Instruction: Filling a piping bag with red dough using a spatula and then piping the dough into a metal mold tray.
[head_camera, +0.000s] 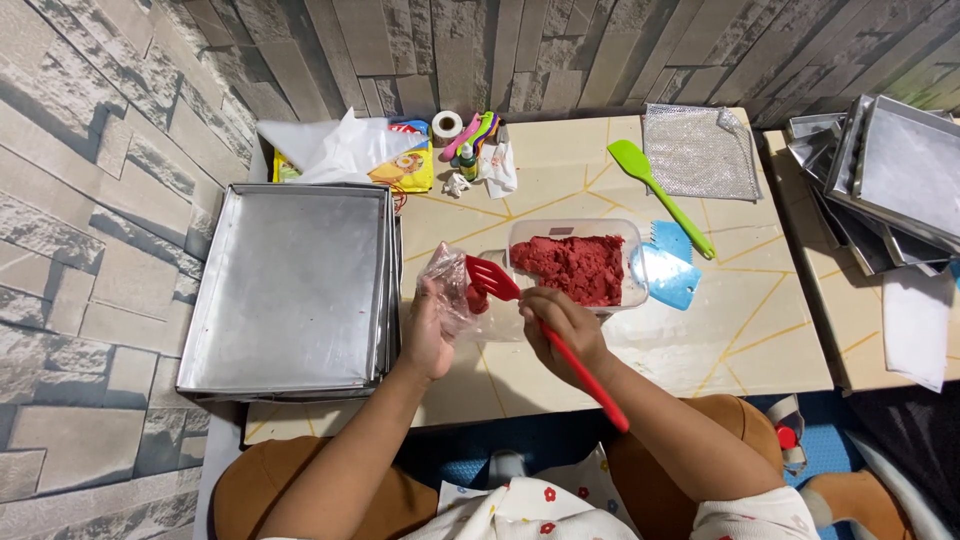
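**Red spatula meeting a clear plastic bag at the table's front edge**

While the left hand (428, 335) is curling its fingers around a clear plastic bag (450, 285), gripping it from below and holding it upright just above the low table (740, 330), the right hand (562, 325) is closing in a fist around the handle of a red slotted spatula (535, 325). The spatula's head is sitting at the bag's mouth, and a little red dough is showing inside the bag. The handle is running back toward the person's right knee.

Just beyond the hands, a clear rectangular container (632, 275) is holding a mound of red dough (570, 268). Touching its right side, 2 light blue scrapers (668, 270) are lying on the tabletop. Farther back, a green spatula (660, 195) is lying diagonally, near a silver mesh sheet (700, 152).

On the left, a stack of metal baking trays (290, 285) is resting beside the bag. Behind it, white paper (335, 148), a yellow packet (410, 172), a roll of tape (446, 125) and small bottles (468, 160) are crowding the wall. At far right, more metal trays (890, 175) are piling up.
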